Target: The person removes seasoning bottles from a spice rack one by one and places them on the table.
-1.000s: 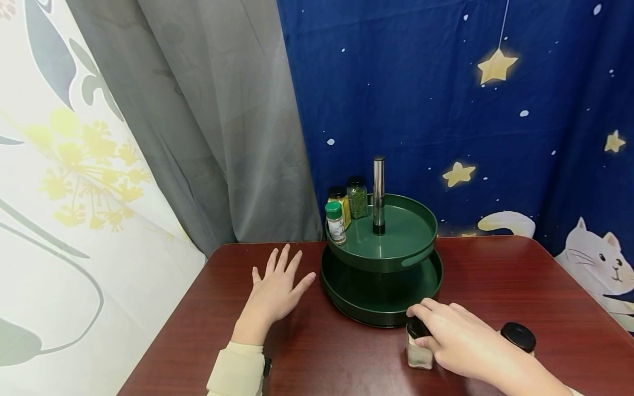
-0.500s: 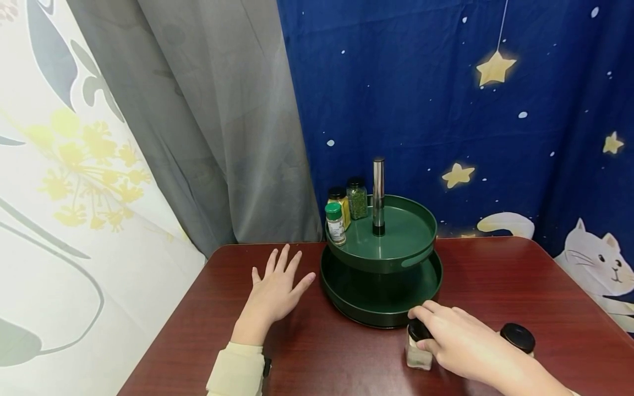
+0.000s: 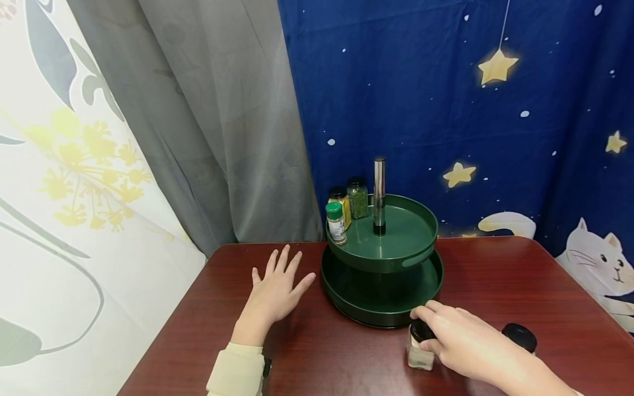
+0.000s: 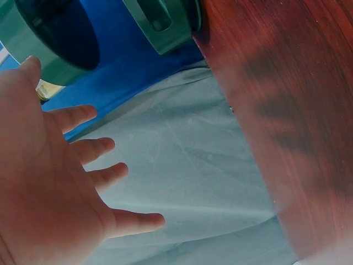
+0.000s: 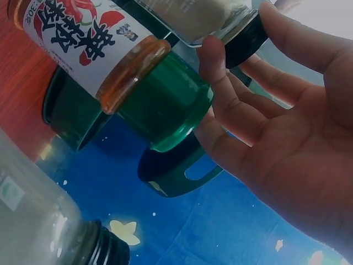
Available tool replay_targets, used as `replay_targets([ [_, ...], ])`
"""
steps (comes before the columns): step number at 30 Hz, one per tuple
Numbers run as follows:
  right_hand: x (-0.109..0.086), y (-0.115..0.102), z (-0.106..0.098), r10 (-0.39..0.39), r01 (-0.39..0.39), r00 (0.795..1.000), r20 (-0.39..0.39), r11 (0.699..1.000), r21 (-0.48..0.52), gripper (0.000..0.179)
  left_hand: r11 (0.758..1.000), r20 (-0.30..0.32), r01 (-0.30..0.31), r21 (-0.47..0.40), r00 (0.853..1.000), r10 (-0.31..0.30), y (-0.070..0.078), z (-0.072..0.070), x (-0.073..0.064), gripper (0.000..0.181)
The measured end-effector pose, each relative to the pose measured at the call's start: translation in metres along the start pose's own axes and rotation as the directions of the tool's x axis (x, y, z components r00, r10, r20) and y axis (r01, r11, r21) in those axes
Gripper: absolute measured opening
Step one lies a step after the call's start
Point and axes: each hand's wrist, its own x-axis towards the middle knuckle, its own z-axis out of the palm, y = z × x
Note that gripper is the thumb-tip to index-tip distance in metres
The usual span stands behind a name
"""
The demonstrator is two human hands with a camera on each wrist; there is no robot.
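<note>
My right hand (image 3: 460, 338) pinches the black lid (image 5: 245, 41) of a square glass spice jar (image 3: 420, 356) between thumb and fingers. Pale powder fills the jar, which stands upright on the table in front of the green two-tier turntable (image 3: 383, 319). Close beside that hand, the right wrist view shows a green-capped shaker bottle (image 5: 77, 33) with a chili-pepper label, hidden from the head view. A second black-lidded jar (image 3: 519, 336) is partly covered by my right forearm. Left of the turntable, my left hand (image 3: 274, 291) has its fingers spread straight and holds nothing.
On the upper tier's left side stand a small green-capped bottle (image 3: 337, 225), a yellow spice jar (image 3: 345, 206) and a green herb jar (image 3: 358, 199). A metal post (image 3: 379, 192) rises from its middle. Curtains (image 3: 247, 137) hang behind the dark red table (image 3: 198, 341).
</note>
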Motion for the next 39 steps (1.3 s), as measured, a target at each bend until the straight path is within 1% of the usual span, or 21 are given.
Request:
replay_targets([
  [3,0.000,0.000,0.000,-0.008,0.008,1.000,0.000,1.000,0.003,0.039,1.000,0.002,-0.001,-0.002,1.000,0.001,0.000,0.000,0.000,0.078],
  [7,0.002,0.000,-0.001,0.002,-0.002,1.000,0.013,1.000,0.010,0.039,1.000,0.011,0.001,-0.009,1.000,-0.001,0.001,0.000,-0.001,0.079],
  [12,0.002,0.000,-0.001,0.010,-0.010,1.000,0.021,1.000,0.009,0.039,1.000,0.007,0.000,-0.001,1.000,0.000,0.000,0.001,-0.001,0.080],
  [16,0.002,-0.001,-0.002,0.023,-0.023,0.999,0.022,1.000,0.009,0.039,1.000,0.005,-0.001,-0.005,1.000,0.001,0.000,0.001,0.000,0.079],
  [21,0.003,-0.002,-0.003,0.053,-0.054,0.998,0.041,0.998,0.025,0.042,1.000,0.004,0.000,-0.004,1.000,0.000,0.000,0.003,0.000,0.078],
  [23,0.004,-0.003,-0.004,0.056,-0.057,0.998,0.043,0.998,0.019,0.042,1.000,0.001,-0.002,-0.001,1.000,0.002,0.000,0.004,0.000,0.078],
  [26,0.004,-0.004,-0.005,0.042,-0.041,0.999,0.030,0.999,-0.014,0.043,1.000,-0.005,-0.004,0.002,1.000,0.004,0.000,0.004,0.000,0.078],
  [29,0.005,-0.007,-0.009,0.047,-0.047,0.999,0.027,0.999,-0.027,0.045,1.000,-0.003,-0.003,0.006,1.000,0.003,0.000,0.004,0.001,0.079],
  [33,0.009,-0.015,-0.021,0.065,-0.065,0.998,-0.005,0.998,-0.006,0.046,1.000,-0.002,-0.007,0.002,1.000,0.007,0.001,0.004,0.001,0.079],
  [36,0.014,-0.025,-0.032,0.040,-0.042,0.996,-0.076,0.999,-0.013,0.041,1.000,-0.006,-0.012,-0.003,1.000,0.012,0.001,0.005,0.001,0.079],
  [39,0.022,-0.040,-0.043,-0.001,-0.005,0.990,-0.142,0.999,-0.042,0.035,1.000,-0.010,-0.017,-0.007,1.000,0.017,0.001,0.005,0.002,0.079],
])
